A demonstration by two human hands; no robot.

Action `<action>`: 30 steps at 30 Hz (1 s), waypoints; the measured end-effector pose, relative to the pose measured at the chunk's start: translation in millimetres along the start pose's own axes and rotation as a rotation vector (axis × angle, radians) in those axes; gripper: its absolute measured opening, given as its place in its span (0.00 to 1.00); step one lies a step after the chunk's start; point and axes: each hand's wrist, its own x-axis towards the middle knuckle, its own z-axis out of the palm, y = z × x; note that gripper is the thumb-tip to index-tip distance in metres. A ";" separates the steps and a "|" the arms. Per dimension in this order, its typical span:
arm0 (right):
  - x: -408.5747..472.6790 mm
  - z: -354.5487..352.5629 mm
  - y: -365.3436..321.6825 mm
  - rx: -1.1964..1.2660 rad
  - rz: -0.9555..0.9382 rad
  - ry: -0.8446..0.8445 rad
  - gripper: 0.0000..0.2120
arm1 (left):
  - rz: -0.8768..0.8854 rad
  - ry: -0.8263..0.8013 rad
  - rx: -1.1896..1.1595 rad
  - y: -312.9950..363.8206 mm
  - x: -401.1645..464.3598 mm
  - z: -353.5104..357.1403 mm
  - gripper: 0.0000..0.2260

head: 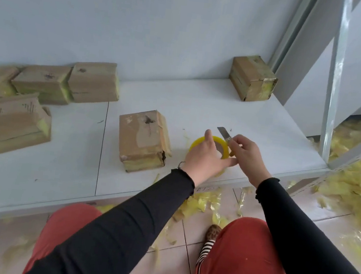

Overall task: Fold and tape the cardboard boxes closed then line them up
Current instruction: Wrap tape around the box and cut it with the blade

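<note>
A closed, worn cardboard box (142, 140) stands on the white shelf (69, 180) in the middle. Just right of it my left hand (206, 156) grips a yellow tape roll (199, 141), fingers curled through and around its ring. My right hand (246, 153) pinches a small utility knife (225, 133), its blade pointing up and left above the roll. Several taped boxes (46, 85) lie clustered at the left. One taped box (251, 78) stands alone at the back right corner.
A grey metal shelf post (333, 86) rises at the right. Heaps of yellow tape scraps (354, 183) cover the tiled floor at right and under the shelf edge. My knees in red trousers (247, 257) are below the shelf front.
</note>
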 end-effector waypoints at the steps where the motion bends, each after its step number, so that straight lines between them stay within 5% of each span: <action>1: -3.1 2.0 -4.3 -0.089 -0.116 0.006 0.10 | -0.013 -0.016 -0.003 -3.0 0.4 -5.3 0.49; 5: -18.2 1.1 -27.0 -0.468 -0.545 -0.056 0.10 | -0.036 -0.128 -0.218 -19.7 -7.1 -28.1 0.30; 8: -26.1 2.0 -40.5 -0.508 -0.640 -0.106 0.12 | -0.081 -0.150 -0.580 -23.5 -27.8 -40.4 0.19; 11: -32.7 7.4 -53.6 -0.428 -0.677 -0.225 0.11 | -0.087 -0.093 -0.814 -26.0 -52.3 -52.9 0.18; 16: -37.1 18.6 -71.0 -0.280 -0.641 -0.320 0.11 | -0.091 -0.013 -0.884 -30.7 -80.0 -78.0 0.18; 21: -37.9 39.9 -87.4 -0.240 -0.715 -0.307 0.12 | -0.104 0.038 -0.895 -25.7 -99.4 -108.0 0.15; 25: -23.2 9.8 -68.6 -0.206 -0.477 -0.115 0.09 | -0.072 0.080 -0.970 -39.4 -113.3 -141.5 0.07; 30: -61.0 39.3 -89.7 -0.052 -0.515 -0.207 0.12 | -0.038 0.218 -1.045 -54.9 -111.8 -160.9 0.10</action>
